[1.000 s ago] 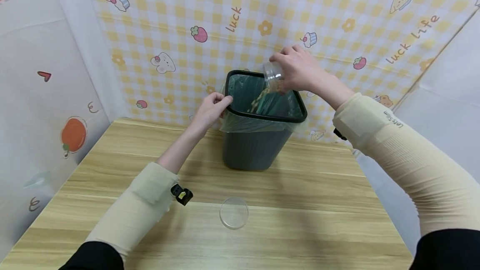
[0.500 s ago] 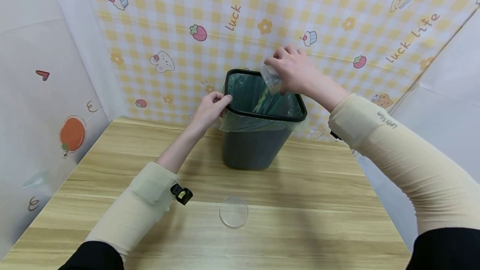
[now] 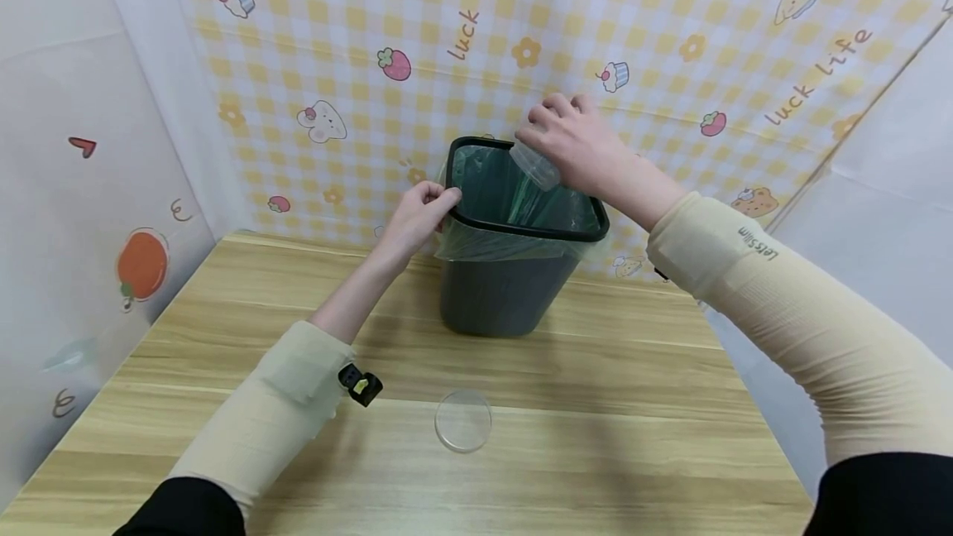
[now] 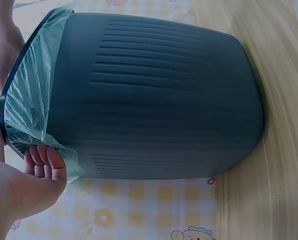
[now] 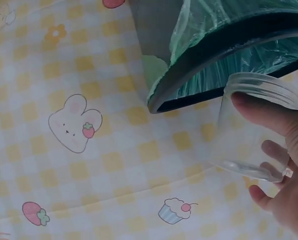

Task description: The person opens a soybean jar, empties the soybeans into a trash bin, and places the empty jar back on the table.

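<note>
My right hand (image 3: 573, 143) grips a clear plastic jar (image 3: 533, 167), tipped mouth-down over the opening of a grey trash can (image 3: 491, 296). In the right wrist view the jar (image 5: 254, 125) looks see-through with no contents in it, its threaded mouth towards the bin's black rim (image 5: 204, 60). On the left side, my left hand (image 3: 420, 217) pinches the rim, thumb on top. The left wrist view shows that hand's fingers (image 4: 49, 160) curled beneath the rim, against the green bin liner (image 4: 34, 95) folded over it.
A clear round lid (image 3: 463, 421) lies on the wooden table (image 3: 596, 453), in front of the bin. Behind the bin hangs a yellow checked cloth (image 3: 357, 106). A white printed sheet (image 3: 67, 189) closes off the left side.
The right hand has tipped the jar further down and shifted slightly left. Pale yellowish bits streamed from it earlier; no stream shows now. The left hand stays on the rim.
</note>
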`<state>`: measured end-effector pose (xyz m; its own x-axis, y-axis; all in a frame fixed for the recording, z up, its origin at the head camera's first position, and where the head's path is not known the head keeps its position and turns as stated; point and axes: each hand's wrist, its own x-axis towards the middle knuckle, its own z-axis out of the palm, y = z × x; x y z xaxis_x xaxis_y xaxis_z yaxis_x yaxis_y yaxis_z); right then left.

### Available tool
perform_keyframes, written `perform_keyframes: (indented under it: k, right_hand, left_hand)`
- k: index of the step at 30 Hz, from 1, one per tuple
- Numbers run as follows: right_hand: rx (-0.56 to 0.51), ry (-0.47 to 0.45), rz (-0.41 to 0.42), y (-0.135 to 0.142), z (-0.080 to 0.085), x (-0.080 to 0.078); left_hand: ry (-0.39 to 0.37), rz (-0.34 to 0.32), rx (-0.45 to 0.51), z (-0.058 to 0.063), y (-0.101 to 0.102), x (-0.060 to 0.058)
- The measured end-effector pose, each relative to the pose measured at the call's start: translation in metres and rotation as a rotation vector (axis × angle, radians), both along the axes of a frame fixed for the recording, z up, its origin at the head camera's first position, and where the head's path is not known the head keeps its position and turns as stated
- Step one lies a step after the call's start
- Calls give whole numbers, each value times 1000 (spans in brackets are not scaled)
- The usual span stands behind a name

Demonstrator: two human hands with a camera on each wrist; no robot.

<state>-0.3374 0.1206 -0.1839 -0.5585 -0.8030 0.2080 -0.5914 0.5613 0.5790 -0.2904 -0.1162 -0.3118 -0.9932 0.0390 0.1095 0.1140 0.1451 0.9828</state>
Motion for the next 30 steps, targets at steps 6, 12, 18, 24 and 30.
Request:
perform_keyframes:
  k: [6, 12, 18, 24, 30]
  right_hand:
    - [100, 82, 28, -1, -1, 0]
    - [236, 192, 54, -4, 0, 0]
    - [185, 127, 52, -3, 4, 2]
    - [-30, 13, 98, 5, 5, 0]
    - [-323, -232, 7, 19, 10, -5]
  left_hand:
    - [0, -1, -7, 0, 0, 0]
    - [-10, 0, -5, 0, 1, -1]
    - [-1, 2, 13, 0, 2, 0]
    - [-3, 10, 9, -1, 1, 1]
    - [0, 10, 9, 0, 1, 1]
